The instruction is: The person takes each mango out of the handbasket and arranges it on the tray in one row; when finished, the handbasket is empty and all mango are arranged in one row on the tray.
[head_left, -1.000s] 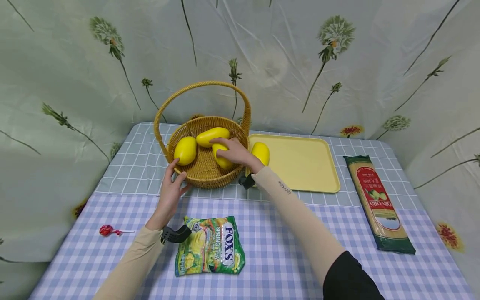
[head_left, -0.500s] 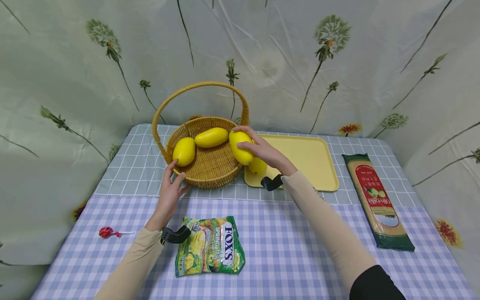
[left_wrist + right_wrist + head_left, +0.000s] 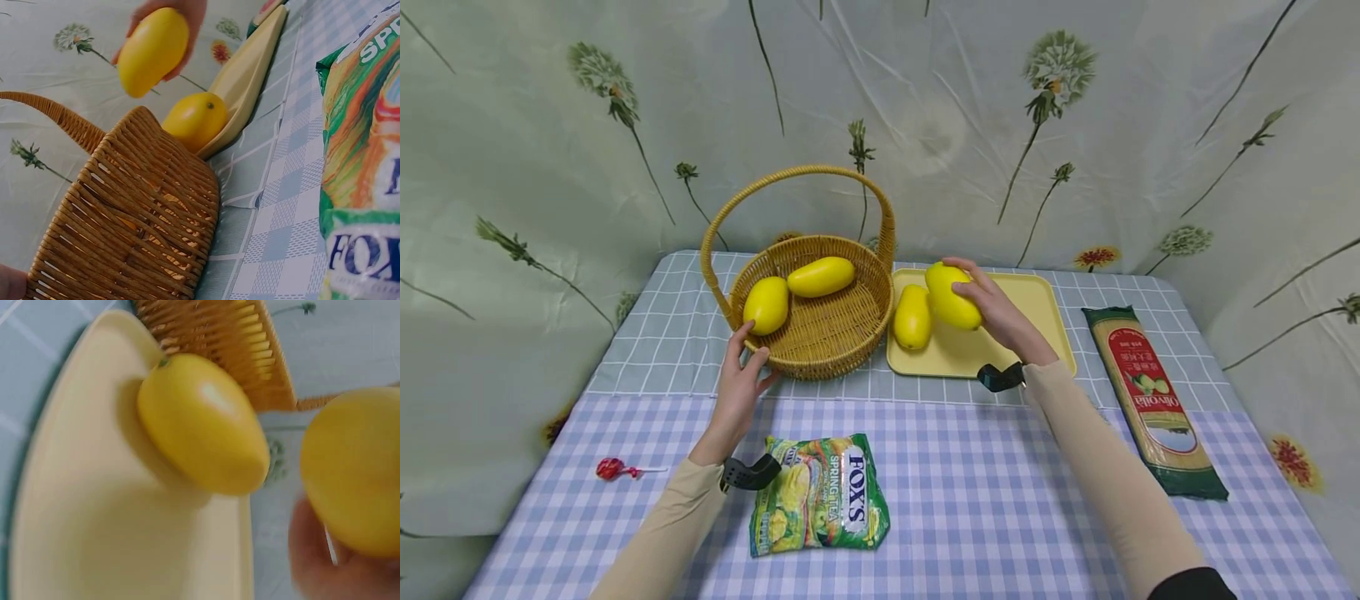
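Note:
My right hand (image 3: 1003, 317) grips a yellow mango (image 3: 952, 296) above the pale yellow tray (image 3: 1000, 362). A second mango (image 3: 913, 318) lies at the tray's left end, beside the wicker basket (image 3: 820, 367). Inside the basket are two more mangoes, one at the left (image 3: 767, 306) and one at the back (image 3: 822, 277). My left hand (image 3: 741, 383) holds the basket's front left rim, close to the left mango. In the left wrist view, only a fingertip (image 3: 11, 282) shows at the wicker edge. The right wrist view shows the held mango (image 3: 356, 472) close up, fingers beneath it.
A green FOX'S candy bag (image 3: 820, 496) lies in front of the basket on the checked cloth. A red lollipop (image 3: 612, 468) is at the left. The long pasta packet (image 3: 1153, 400) lies right of the tray. The tall basket handle (image 3: 805, 171) arches over the basket.
My right hand has lifted a mango out of the basket and carried it right, over the tray. My left hand has stayed at the basket rim.

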A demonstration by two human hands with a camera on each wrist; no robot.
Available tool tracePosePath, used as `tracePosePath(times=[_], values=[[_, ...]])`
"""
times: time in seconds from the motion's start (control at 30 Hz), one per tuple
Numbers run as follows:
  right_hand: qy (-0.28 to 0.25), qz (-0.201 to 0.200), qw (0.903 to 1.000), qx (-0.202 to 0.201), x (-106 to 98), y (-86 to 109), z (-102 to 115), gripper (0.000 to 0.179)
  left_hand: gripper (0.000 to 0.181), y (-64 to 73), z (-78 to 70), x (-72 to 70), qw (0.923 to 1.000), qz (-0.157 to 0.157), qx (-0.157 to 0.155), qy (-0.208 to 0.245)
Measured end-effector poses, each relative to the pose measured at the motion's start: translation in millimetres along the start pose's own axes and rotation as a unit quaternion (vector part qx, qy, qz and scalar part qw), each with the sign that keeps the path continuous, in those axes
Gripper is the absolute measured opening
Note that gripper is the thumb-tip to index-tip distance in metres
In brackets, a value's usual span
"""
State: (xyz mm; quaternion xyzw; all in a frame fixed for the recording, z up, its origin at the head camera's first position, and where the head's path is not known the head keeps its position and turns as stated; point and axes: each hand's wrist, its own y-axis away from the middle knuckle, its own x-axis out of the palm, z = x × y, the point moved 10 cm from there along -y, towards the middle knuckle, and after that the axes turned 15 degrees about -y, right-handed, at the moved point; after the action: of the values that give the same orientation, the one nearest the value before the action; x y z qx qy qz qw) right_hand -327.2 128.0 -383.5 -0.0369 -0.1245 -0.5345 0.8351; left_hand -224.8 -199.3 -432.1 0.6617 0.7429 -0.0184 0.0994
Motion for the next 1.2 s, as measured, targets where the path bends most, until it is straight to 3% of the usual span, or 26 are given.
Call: tracePosePath(times=[0.27,0.57,0.97,1.2], values=[[0.012,-0.058,0.9981,0.018,-37,9.7,-19,0.043,0.054,2.2,-0.6,-0.7,1.0,0.004,0.005,0.005],[0.051,-0.088,0.9945,0.027,-50,8.6,-37,0.041,0.053,-0.1,-0.3,-0.9,1.0,-0.001,0.007,0.004],[0.051,-0.057,0.9958,0.052,-44,2.5,-53,0.046,0.053,-0.1,0.2,-0.7,1.0,-0.005,0.003,-0.002],[0.1,-0.039,0.993,0.048,-41,-1.5,-49,0.046,0.053,-0.3,0.5,-0.1,1.0,-0.004,0.005,-0.001]])
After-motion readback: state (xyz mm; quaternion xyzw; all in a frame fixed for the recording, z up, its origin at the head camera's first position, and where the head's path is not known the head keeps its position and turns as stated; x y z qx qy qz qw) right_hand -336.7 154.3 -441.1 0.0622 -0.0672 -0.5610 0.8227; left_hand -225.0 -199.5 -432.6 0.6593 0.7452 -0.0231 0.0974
